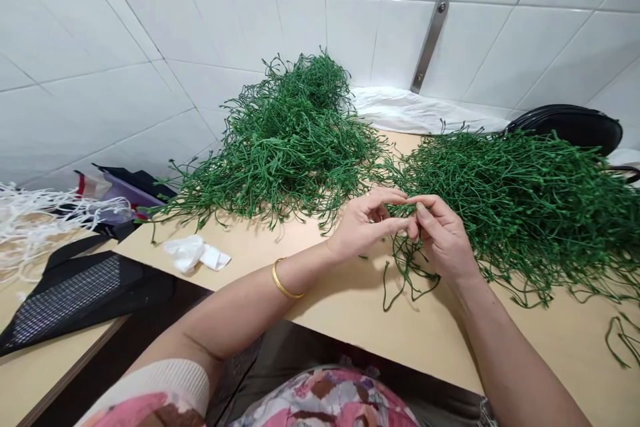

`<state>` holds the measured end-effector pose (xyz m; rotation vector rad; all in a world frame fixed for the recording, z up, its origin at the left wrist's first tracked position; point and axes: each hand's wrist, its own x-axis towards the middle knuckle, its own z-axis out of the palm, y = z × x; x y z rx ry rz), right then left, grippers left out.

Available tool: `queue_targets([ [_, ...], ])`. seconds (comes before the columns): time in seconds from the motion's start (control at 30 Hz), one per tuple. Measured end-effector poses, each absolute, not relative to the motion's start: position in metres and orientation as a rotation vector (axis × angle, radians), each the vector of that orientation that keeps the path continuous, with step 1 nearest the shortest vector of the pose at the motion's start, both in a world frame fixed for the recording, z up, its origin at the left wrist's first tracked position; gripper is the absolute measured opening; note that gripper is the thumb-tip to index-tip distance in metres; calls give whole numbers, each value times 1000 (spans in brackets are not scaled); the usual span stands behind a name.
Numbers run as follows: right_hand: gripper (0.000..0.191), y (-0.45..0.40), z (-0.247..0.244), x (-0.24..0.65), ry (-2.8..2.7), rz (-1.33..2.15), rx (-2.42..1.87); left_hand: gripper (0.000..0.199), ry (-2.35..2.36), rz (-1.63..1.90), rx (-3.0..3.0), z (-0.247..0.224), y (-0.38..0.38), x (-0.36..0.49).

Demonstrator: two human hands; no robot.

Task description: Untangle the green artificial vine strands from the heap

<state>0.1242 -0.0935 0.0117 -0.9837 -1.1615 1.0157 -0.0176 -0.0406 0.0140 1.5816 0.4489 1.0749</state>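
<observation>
Working just above the light wood table [360, 320], as the head view shows, the person's two hands meet fingertip to fingertip in front of the gap between two heaps. The left hand [375, 220] has its forefinger and thumb curved round, their tips drawn close on green cords [409, 257]; the right hand [444, 233] pinches at the same spot, thumb tip close against the forefinger. The fingers cover most of what they grip, so exactly how many strands each holds I cannot tell. Below them a few loose strands trail down onto the tabletop. Behind and to the left rises the left heap [295, 140] of knotted green cords, against the white tiled wall [225, 20]; the right heap [530, 207] spreads beside the right hand, with a black bag [565, 125] behind it. A white cloth [410, 111] lies along the wall beneath a metal bracket [430, 47]. A crumpled white tissue [195, 253] lies near the left forearm, which wears a gold bangle [284, 280]. At far left, white cords [55, 213] lie near a black mesh piece [75, 290].
</observation>
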Motion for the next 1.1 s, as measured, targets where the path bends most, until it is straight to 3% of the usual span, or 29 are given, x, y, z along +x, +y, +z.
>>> queue_targets([
  [0.13,18,-92,10,124,-1102,1024,-1003,50,422,855,1407,15,-42,-17],
  [0.3,18,-92,8,122,-1258,910,-1162,34,519,894,1330,13,-40,-15],
  [0.43,17,-94,7,121,-1549,619,-1360,20,651,932,1383,14,-36,-17],
  [0.73,21,-91,-3,122,-1832,-159,-1550,26,710,788,1370,16,-37,-17],
  [0.97,14,-94,0,118,-1550,13,-1519,26,652,791,1308,17,-34,-18],
  [1.1,13,-95,5,117,-1431,47,-1535,40,429,623,1290,14,-31,-21],
])
